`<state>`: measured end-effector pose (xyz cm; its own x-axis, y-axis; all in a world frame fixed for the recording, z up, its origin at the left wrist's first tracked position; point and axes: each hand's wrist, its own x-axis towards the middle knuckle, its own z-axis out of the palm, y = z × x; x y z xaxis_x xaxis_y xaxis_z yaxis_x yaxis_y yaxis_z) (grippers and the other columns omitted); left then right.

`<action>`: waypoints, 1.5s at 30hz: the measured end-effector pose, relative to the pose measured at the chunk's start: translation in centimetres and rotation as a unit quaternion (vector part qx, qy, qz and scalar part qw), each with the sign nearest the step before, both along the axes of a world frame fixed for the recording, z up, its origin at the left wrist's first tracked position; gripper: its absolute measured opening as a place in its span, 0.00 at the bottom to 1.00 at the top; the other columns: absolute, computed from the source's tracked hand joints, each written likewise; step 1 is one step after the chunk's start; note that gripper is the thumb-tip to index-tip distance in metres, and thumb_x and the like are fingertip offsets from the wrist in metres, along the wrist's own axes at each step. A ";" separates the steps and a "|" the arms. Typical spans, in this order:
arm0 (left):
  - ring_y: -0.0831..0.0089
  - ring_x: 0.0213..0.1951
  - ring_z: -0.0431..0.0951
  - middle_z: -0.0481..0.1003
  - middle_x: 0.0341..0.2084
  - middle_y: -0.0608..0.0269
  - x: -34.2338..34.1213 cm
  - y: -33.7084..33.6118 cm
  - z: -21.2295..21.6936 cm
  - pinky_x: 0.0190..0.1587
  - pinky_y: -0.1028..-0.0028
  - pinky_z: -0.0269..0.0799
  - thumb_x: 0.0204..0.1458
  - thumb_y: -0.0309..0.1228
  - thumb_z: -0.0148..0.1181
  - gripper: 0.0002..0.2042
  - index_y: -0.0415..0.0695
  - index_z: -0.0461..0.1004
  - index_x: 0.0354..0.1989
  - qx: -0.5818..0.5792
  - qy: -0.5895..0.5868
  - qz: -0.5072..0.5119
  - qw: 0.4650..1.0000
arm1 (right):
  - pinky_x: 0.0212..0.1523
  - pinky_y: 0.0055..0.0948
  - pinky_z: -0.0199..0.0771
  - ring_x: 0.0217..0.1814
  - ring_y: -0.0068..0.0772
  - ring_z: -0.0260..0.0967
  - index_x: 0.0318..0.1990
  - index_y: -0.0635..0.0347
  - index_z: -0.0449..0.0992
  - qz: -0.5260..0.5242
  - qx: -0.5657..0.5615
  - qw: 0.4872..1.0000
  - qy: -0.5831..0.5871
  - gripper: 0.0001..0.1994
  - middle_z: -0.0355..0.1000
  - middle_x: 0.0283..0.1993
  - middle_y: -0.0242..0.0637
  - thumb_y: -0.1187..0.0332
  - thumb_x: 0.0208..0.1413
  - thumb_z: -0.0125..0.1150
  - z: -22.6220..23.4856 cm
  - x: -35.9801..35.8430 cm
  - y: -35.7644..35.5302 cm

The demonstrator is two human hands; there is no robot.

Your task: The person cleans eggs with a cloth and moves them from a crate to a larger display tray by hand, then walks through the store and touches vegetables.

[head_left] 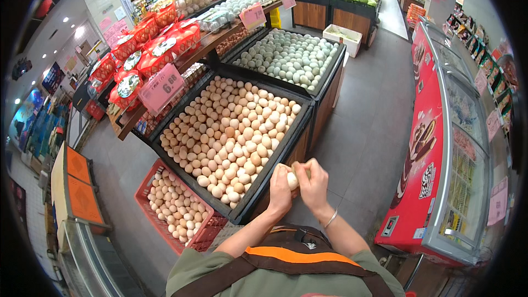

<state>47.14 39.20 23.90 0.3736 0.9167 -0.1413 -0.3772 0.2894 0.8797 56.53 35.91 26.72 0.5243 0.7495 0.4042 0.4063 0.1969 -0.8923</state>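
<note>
Both my hands meet in front of my body, just off the near right corner of a black bin (245, 209) of brown eggs (231, 132). Between them is a pale egg (292, 181), partly covered by my fingers. My left hand (280, 190) is closed round its left side. The curled fingers of my right hand (312, 182) press on it from the right, with a bangle (331, 219) on that wrist. Whether anything else is tucked between the fingers is hidden.
A red crate (203, 238) of eggs stands on the floor at lower left. Pale green eggs (291, 58) fill the farther bin. Red egg baskets (165, 49) and pink price signs (161, 89) line the shelf above. Along the right runs a red chest freezer (421, 148).
</note>
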 end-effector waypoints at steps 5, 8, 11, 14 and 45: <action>0.75 0.26 0.69 0.67 0.24 0.64 0.3 0.6 -0.6 0.32 0.73 0.70 0.65 0.35 0.32 0.15 0.42 0.64 0.32 0.230 0.156 0.086 0.957 | 0.27 0.34 0.67 0.25 0.40 0.68 0.26 0.64 0.68 -0.029 0.083 0.993 -0.084 0.10 0.68 0.23 0.42 0.71 0.54 0.63 -1.2 -1.7 -1.6; 0.76 0.32 0.67 0.68 0.31 0.63 0.7 -0.9 0.2 0.36 0.74 0.67 0.65 0.34 0.33 0.14 0.41 0.66 0.34 0.110 0.089 0.034 0.989 | 0.28 0.34 0.67 0.26 0.41 0.70 0.27 0.64 0.70 -0.018 0.044 0.993 -0.110 0.09 0.69 0.24 0.43 0.71 0.53 0.63 0.2 -0.1 0.1; 0.76 0.34 0.67 0.68 0.34 0.63 0.8 -1.0 0.0 0.38 0.74 0.67 0.65 0.34 0.34 0.13 0.42 0.66 0.36 0.089 0.061 0.025 0.994 | 0.28 0.36 0.67 0.27 0.44 0.69 0.27 0.64 0.71 0.044 0.006 0.997 -0.062 0.08 0.69 0.25 0.44 0.71 0.53 0.62 1.2 0.5 0.6; 0.77 0.29 0.67 0.67 0.26 0.64 0.4 0.6 -1.5 0.34 0.76 0.66 0.65 0.33 0.36 0.13 0.41 0.64 0.31 0.131 0.054 0.042 0.989 | 0.28 0.41 0.66 0.28 0.50 0.67 0.26 0.62 0.68 0.008 0.028 0.993 -0.118 0.11 0.65 0.25 0.44 0.69 0.51 0.65 0.2 -1.4 -1.1; 0.78 0.29 0.72 0.71 0.32 0.64 0.2 -0.7 -2.3 0.27 0.76 0.70 0.66 0.41 0.35 0.16 0.44 0.68 0.46 0.026 -0.006 0.019 0.999 | 0.26 0.34 0.66 0.24 0.38 0.69 0.25 0.66 0.68 0.070 -0.029 0.997 0.001 0.12 0.70 0.24 0.47 0.70 0.52 0.65 0.8 0.2 0.8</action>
<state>47.34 38.53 21.61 0.3398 0.9363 -0.0891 -0.3969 0.2286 0.8889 56.72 36.76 27.56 0.4140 0.8376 0.3564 0.3768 0.1988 -0.9047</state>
